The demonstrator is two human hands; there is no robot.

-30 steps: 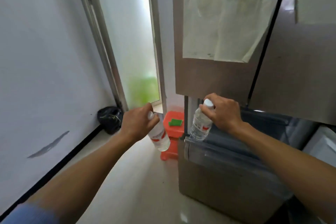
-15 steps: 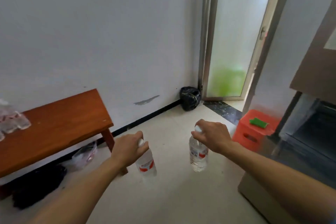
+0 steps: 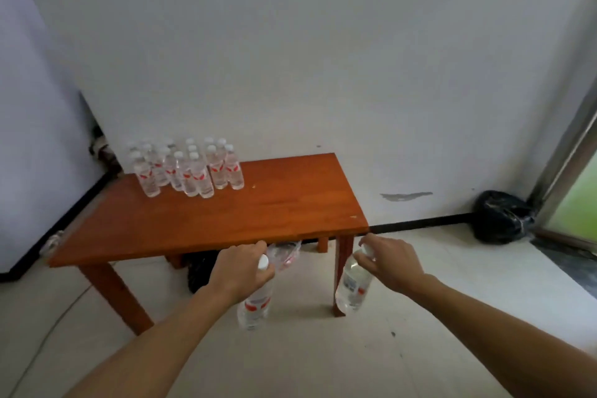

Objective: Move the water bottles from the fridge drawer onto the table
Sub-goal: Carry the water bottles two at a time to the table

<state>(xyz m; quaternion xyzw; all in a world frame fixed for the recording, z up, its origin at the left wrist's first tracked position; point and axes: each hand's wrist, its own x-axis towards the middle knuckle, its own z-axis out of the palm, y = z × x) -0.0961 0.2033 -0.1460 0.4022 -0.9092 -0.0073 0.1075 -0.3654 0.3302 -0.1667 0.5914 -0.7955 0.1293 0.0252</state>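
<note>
White wall (image 3: 323,58) fills most of the frame, with a black skirting line along the bottom, and the pale floor (image 3: 323,365) takes up the lower part. Next biggest is the orange-brown wooden tabletop (image 3: 258,220), left of centre with its long back edge against the wall. Two bare forearms come in from the bottom corners.

Over at the right edge there's a metal door frame (image 3: 568,155) with a green blur behind the glass, and a black bag (image 3: 500,216) slumped in the corner just beside it.

At the far left end of the tabletop stands a bunch of water bottles (image 3: 190,168). They're all upright with white caps and red labels, packed close together, and too blurry for me to count.

Left grip (image 3: 240,271) is at lower centre, just in front of the tabletop's near edge. Its fingers are curled round the neck of the left bottle (image 3: 255,304), which hangs below it over the floor.

Right grip (image 3: 392,263) is to the right of that, by the tabletop's near right leg. It's wrapped round the top of the right bottle (image 3: 352,291), which dangles tilted, bottom leaning left. Neither bottle touches the tabletop.

Under the tabletop sit a dark heap (image 3: 200,271) and some crumpled clear plastic (image 3: 284,255). Smallest bit is a grey scuff (image 3: 405,195) on the wall, right of the tabletop.
</note>
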